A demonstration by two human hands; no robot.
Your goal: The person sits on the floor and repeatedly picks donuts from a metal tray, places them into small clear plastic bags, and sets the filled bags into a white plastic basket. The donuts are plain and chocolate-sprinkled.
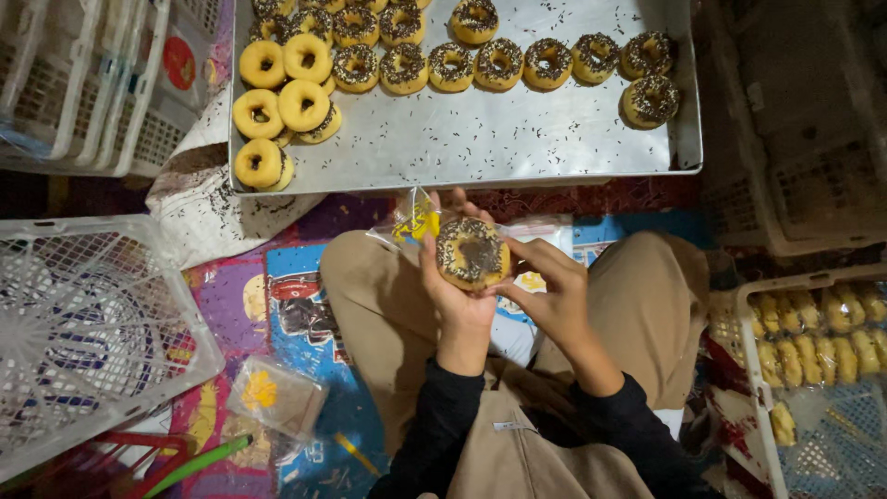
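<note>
Doughnut (472,251) topped with chocolate sprinkles sits flat in the palm of the left hand (459,291), its round face turned up toward the camera, fingers curled under and around its edge. A clear plastic bag (413,222) with a yellow print lies just behind and to the left of it, against the left fingertips, its mouth seemingly toward the doughnut; whether the doughnut is already partly inside the film I cannot tell. The right hand (552,296) comes in from the right, fingers pinched together at the doughnut's right rim and the film there. Both hands touch the doughnut, the left carrying it from below.

Straight ahead, beyond the knees, a metal tray (517,139) holds a row of sprinkled doughnuts (500,63) along its far side and a cluster of plain yellow-glazed doughnuts (277,102) at its left end; loose sprinkles dot the bare metal.

On the right, a white crate (753,370) holds wrapped yellow packets (818,337) in rows. On the left stands an empty-looking white lattice basket (83,333). Another small clear bag with a yellow mark (275,395) lies on the colourful floor mat (231,305) near the left knee.
</note>
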